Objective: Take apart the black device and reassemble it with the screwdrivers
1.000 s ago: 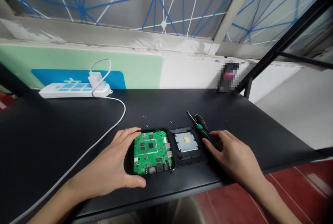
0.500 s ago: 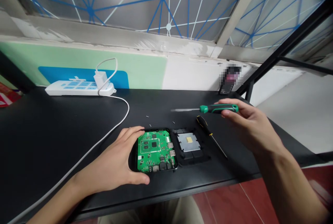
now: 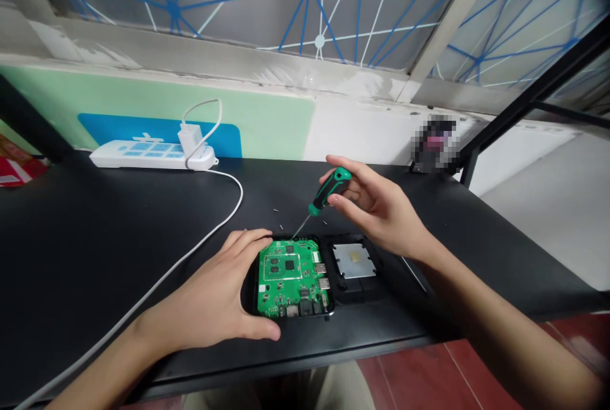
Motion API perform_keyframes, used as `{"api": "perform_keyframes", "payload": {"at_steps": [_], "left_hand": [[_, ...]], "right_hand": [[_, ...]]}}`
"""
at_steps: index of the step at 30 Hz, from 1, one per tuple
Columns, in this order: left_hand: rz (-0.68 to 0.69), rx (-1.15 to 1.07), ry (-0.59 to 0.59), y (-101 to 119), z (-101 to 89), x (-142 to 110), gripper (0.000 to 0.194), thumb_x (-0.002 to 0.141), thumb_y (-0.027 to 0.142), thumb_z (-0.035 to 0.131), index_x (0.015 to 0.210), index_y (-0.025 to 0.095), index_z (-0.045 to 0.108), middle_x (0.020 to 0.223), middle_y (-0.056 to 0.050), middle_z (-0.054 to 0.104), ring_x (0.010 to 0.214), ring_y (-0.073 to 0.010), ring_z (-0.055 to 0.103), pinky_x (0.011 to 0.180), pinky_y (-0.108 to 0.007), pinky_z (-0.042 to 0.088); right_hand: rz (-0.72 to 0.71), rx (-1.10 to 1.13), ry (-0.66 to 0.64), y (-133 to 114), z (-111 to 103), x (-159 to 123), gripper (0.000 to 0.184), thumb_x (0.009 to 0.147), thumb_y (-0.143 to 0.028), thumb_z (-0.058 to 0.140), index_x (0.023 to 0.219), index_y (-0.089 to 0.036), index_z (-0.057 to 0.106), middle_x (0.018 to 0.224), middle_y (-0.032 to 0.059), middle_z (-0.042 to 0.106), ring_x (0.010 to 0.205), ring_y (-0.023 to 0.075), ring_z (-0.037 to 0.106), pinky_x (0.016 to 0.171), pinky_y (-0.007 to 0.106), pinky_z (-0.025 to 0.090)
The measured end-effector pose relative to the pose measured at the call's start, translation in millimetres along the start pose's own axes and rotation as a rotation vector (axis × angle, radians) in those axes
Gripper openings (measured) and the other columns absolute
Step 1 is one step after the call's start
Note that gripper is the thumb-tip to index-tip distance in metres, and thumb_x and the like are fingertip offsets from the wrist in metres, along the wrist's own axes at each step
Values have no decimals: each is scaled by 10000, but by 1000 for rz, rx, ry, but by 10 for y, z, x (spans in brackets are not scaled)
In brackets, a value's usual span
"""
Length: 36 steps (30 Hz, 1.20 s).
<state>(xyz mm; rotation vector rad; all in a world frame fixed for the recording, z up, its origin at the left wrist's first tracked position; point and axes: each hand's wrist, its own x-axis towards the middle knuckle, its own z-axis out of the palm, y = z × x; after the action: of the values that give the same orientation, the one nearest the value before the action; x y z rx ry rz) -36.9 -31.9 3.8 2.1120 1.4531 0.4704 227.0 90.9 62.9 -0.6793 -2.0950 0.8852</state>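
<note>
My left hand [image 3: 219,295] is wrapped round the left side of an opened black electronics case, thumb at the near edge and fingers at the far edge. Inside the case lies a green circuit board [image 3: 281,289] with chips and metal ports facing up. My right hand [image 3: 372,203] grips a green and black screwdriver [image 3: 325,194] by its handle, tilted with the tip down at the board's far edge; whether it touches cannot be made out. Right of the case is the black cover [image 3: 355,289] with a silver metal plate [image 3: 352,264] and a small yellowish pad.
Several tiny screws [image 3: 281,227] lie beyond the case. A second screwdriver's shaft [image 3: 414,275] shows under my right forearm. A white power strip [image 3: 152,154] with a plugged-in charger stands at the back left, its white cable [image 3: 190,248] running forward. A blurred-out dark object [image 3: 434,143] leans against the wall.
My right hand has lifted the green and black screwdriver from beside the cover and brought it left, turning its tip down to the board. My left hand has stayed on the case.
</note>
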Motion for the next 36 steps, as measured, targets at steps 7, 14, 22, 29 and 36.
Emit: {"api": "perform_keyframes", "payload": {"at_steps": [7, 14, 22, 29, 36], "left_hand": [[17, -9, 21, -11, 13, -12, 1032, 658, 635, 873, 1500, 251, 416, 1593, -138, 393, 1484, -391, 332, 1197, -590, 378], [33, -3, 53, -7, 21, -19, 937, 682, 485, 877, 1481, 276, 434, 1583, -120, 419, 1472, -408, 356, 1186, -619, 385], [34, -14, 62, -16, 34, -20, 931, 681, 449, 875, 1484, 289, 432, 1589, -99, 415, 1479, -398, 348, 1197, -600, 384], [17, -17, 57, 8, 29, -22, 949, 669, 422, 880, 1484, 303, 411, 1574, -90, 421, 1473, -389, 359, 1198, -585, 389], [-4, -19, 58, 0, 39, -16, 1033, 644, 396, 878, 1516, 285, 337, 1554, -114, 428, 1472, -409, 347, 1187, -603, 394]], "right_hand": [[-127, -272, -43, -105, 53, 50, 514, 966, -267, 609, 1465, -214, 495, 1201, 94, 623, 955, 186, 678, 914, 405, 605], [10, 107, -172, -179, 196, 186, 502, 986, -234, 507, 1471, -264, 383, 1234, 80, 593, 1042, 191, 696, 981, 408, 585], [11, 155, -163, -140, 232, 224, 407, 983, -343, 597, 1356, -249, 465, 1164, 56, 647, 1002, 178, 689, 930, 367, 579], [60, 219, -85, -77, 316, 321, 490, 999, -354, 546, 1454, -224, 418, 1146, 60, 672, 934, 165, 684, 926, 375, 574], [173, 356, -2, 83, 288, 404, 582, 932, -430, 628, 1432, -222, 417, 1117, 55, 675, 873, 149, 696, 838, 348, 603]]}}
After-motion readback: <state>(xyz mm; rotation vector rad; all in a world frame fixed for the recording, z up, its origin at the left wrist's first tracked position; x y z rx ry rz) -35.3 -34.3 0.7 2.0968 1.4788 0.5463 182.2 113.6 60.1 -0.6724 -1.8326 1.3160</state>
